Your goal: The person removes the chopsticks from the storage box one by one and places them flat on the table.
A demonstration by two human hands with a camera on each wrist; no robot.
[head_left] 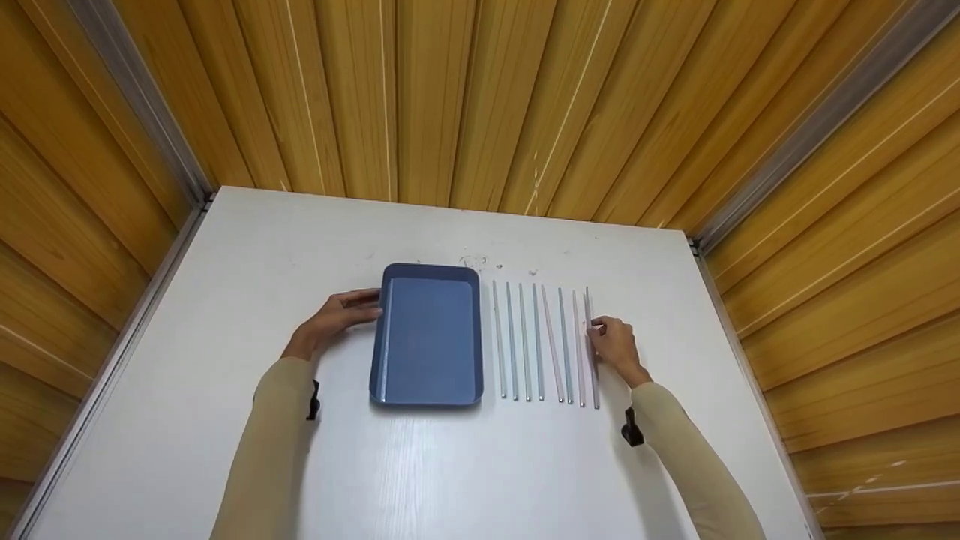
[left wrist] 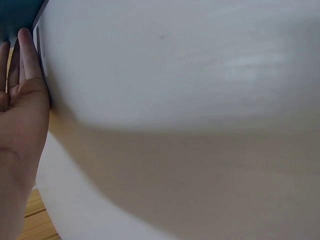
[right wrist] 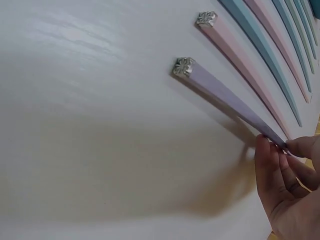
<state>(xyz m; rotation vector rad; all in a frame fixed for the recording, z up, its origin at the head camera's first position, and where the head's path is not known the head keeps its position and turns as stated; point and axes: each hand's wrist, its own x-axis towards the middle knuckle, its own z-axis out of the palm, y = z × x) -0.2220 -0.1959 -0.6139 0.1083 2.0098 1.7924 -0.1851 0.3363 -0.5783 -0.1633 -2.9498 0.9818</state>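
Observation:
A blue rectangular tray (head_left: 427, 405) lies on the white table. At its left wall is my left hand (head_left: 334, 321), with extended fingers touching the side; the left wrist view shows this hand (left wrist: 22, 110) against the tray's edge (left wrist: 15, 20). To the tray's right, several pastel chopsticks lie side by side, among them a pink chopstick (right wrist: 240, 65) and a blue chopstick (right wrist: 257, 50). My right hand (head_left: 616, 345) pinches a purple chopstick (right wrist: 225, 97), the rightmost of the row, between thumb and fingers. Its decorated silver end (right wrist: 183, 67) points toward the near side.
The white table (head_left: 450, 480) reaches to a wood-patterned wall (head_left: 450, 97) at the back, with similar panels at both sides. Small dark marks (head_left: 474, 261) show on the table behind the tray. A green chopstick (head_left: 498, 345) lies nearest the tray.

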